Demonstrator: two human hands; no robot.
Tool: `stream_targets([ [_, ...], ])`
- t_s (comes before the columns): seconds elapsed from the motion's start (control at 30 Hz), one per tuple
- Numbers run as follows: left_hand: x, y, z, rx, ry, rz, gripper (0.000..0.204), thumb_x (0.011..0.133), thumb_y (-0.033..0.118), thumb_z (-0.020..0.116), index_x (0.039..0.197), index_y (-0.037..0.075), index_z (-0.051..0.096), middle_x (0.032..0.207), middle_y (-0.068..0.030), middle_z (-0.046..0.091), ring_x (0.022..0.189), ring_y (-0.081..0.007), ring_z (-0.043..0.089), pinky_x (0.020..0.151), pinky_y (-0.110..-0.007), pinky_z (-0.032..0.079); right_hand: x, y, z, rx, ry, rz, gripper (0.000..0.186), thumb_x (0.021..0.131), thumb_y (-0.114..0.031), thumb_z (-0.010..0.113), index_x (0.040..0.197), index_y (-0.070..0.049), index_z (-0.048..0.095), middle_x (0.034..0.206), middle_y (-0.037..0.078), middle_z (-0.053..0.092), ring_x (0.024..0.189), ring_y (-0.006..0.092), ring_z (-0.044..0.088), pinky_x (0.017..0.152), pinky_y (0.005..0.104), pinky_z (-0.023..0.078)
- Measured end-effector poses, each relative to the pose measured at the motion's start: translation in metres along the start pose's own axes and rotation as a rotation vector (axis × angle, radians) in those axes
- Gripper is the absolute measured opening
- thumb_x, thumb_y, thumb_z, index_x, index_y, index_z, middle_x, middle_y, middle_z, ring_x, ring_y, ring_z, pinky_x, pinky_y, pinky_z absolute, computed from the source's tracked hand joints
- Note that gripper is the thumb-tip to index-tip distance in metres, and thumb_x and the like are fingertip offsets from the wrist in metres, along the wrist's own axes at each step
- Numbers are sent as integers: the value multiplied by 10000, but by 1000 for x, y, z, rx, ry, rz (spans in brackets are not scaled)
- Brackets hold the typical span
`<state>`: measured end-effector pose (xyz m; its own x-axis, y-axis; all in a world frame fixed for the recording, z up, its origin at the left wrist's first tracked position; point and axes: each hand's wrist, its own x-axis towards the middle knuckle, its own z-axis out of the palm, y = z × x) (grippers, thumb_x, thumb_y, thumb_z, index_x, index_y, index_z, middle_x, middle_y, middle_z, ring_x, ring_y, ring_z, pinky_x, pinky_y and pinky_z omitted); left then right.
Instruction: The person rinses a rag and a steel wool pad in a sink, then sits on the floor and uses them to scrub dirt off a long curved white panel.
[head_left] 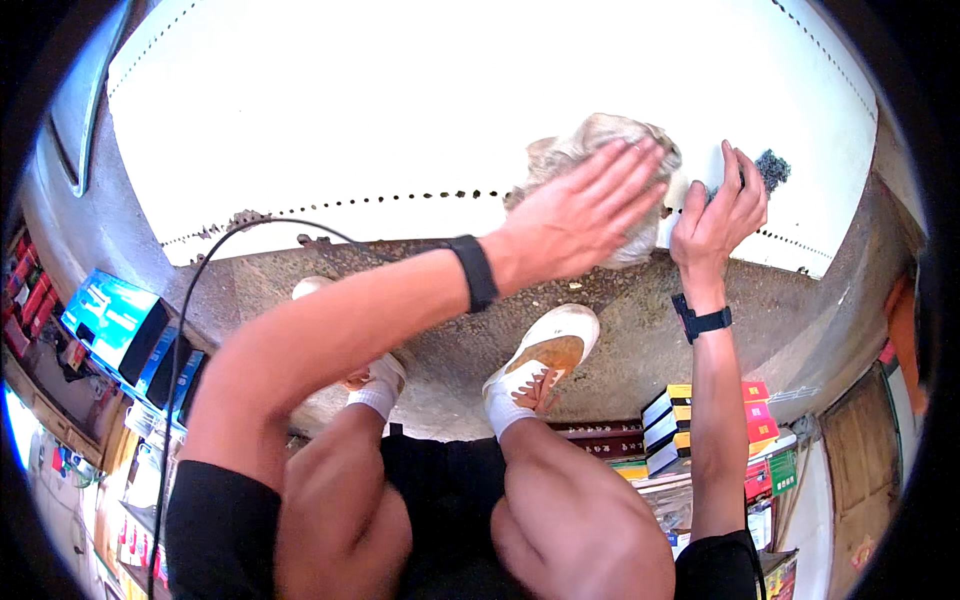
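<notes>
A large white panel (pixel 400 110) with rows of small dark holes along its edges lies in front of me. My left hand (pixel 595 200) is laid flat over a crumpled greyish-beige cloth (pixel 560 160) near the panel's close edge, fingers together, pressing it. Part of that cloth hangs past the edge. Just to its right, my right hand (pixel 722 215) is bent over a dark grey-green scouring pad (pixel 772 172). Bits of the pad show on both sides of the fingers; the rest is hidden beneath them.
A black cable (pixel 270 220) loops over the panel's near left edge. Blue boxes (pixel 120 325) stand at left. Stacked yellow, black and white boxes (pixel 668 430) and red boxes (pixel 757 415) sit at lower right. My shoes (pixel 550 350) are on the worn grey floor (pixel 440 375).
</notes>
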<state>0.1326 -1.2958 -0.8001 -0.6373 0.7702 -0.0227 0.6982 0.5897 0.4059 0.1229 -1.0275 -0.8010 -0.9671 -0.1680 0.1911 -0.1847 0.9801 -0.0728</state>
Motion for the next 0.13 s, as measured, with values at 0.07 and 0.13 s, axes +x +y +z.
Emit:
stream_targets([
  [0.07, 9, 9, -9, 112, -38, 17, 867, 1159, 591, 506, 1822, 86, 267, 1889, -262, 201, 1766, -380, 187, 1455, -552, 144, -2, 5, -4, -12, 1, 17, 652, 1051, -306, 624, 1663, -93, 553, 1588, 166, 557, 1509, 367, 448, 1271, 556, 278],
  [0.13, 1, 3, -6, 92, -31, 45, 901, 1142, 636, 507, 1828, 109, 256, 1898, -236, 193, 1769, -368, 178, 1455, -560, 132, -6, 7, -6, -14, -5, 17, 638, 1054, -282, 618, 1657, -83, 555, 1589, 163, 555, 1509, 365, 446, 1270, 556, 280],
])
